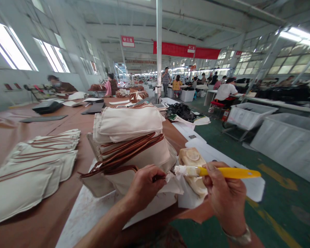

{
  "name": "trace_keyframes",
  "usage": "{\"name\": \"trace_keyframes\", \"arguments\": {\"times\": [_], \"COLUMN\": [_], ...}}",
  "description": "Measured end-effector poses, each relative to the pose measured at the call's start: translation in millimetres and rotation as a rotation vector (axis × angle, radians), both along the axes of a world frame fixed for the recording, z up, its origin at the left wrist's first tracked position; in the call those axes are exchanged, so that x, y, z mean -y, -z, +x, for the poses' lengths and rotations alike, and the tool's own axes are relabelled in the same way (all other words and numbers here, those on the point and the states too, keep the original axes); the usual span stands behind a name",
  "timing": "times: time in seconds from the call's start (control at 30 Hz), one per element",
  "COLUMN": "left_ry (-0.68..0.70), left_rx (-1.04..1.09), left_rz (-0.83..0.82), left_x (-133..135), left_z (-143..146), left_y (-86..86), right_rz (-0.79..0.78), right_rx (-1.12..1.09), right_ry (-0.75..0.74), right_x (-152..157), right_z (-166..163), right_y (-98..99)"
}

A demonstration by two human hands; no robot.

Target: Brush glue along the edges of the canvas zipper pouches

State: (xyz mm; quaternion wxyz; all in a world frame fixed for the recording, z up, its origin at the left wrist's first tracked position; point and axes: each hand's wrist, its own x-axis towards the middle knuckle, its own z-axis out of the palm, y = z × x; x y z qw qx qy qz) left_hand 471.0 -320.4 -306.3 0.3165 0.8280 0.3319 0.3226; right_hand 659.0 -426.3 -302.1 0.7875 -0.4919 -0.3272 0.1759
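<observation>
In my right hand (223, 193) is a brush with a yellow handle (237, 173), held level; its white, clotted bristles point left. My left hand (147, 181) is closed in a pinch, with a thin whitish scrap (169, 176) at its fingertips, close to the bristle end. Whether bristles and scrap touch I cannot tell. Just behind my left hand, a stack of cream fabric pouches (130, 120) with brown edging rises from the table, the lower ones tilted. Beyond the brush stands a stained yellowish plastic container (192, 156), partly hidden by the brush and my right hand.
Overlapping cream pouches (23, 182) lie in rows on the brown tabletop (67, 203) to the left. Dark sheets (46, 106) are stacked farther back. White bins (289, 141) stand on the green floor at right. Several people work in the background.
</observation>
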Motion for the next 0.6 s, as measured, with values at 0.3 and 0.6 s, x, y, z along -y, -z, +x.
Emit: {"name": "trace_keyframes", "arguments": {"times": [0.3, 0.6], "left_ry": [0.083, 0.318], "left_rx": [0.019, -0.095], "left_rz": [0.302, 0.743], "left_x": [7, 23], "left_z": [-5, -20], "left_y": [2.6, 5.9], "right_rz": [0.002, -0.066], "right_rx": [-0.115, -0.188], "right_ry": [0.053, -0.056], "right_x": [2, 30], "right_z": [6, 12], "right_y": [-3.1, -4.6]}}
